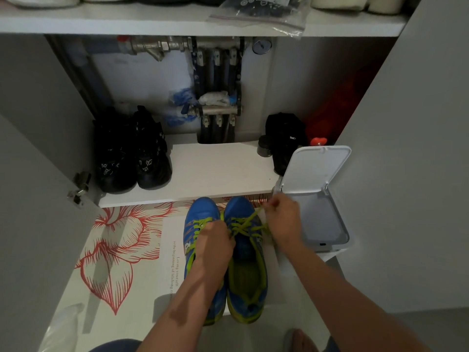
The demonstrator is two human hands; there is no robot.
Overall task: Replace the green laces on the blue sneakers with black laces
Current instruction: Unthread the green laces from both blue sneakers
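Two blue sneakers [237, 209] stand side by side on a flower-patterned mat [114, 250], toes toward an open cabinet, both threaded with green laces [243, 226]. The left hand [215, 240] lies across the inner edges of the pair, its fingers curled down over the lacing of the right-side sneaker; whether they grip a strand cannot be told. The right hand [281, 219] pinches one lace strand between thumb and fingertips, drawn taut up and away from the eyelets. Just right of the sneakers stands a white bin [327, 224] with its lid [314, 168] raised, grey interior exposed; the right forearm crosses its near corner. On the lower cabinet shelf [215, 168] stand a pair of black shoes [132, 158] at left, and at right a dark jar [264, 147], a black bag [285, 138] and a red cap [318, 141], partly hidden by the lid. Metal pipes [215, 110] run behind. On the upper shelf [101, 21] lies a clear zip bag [258, 13] holding dark items.
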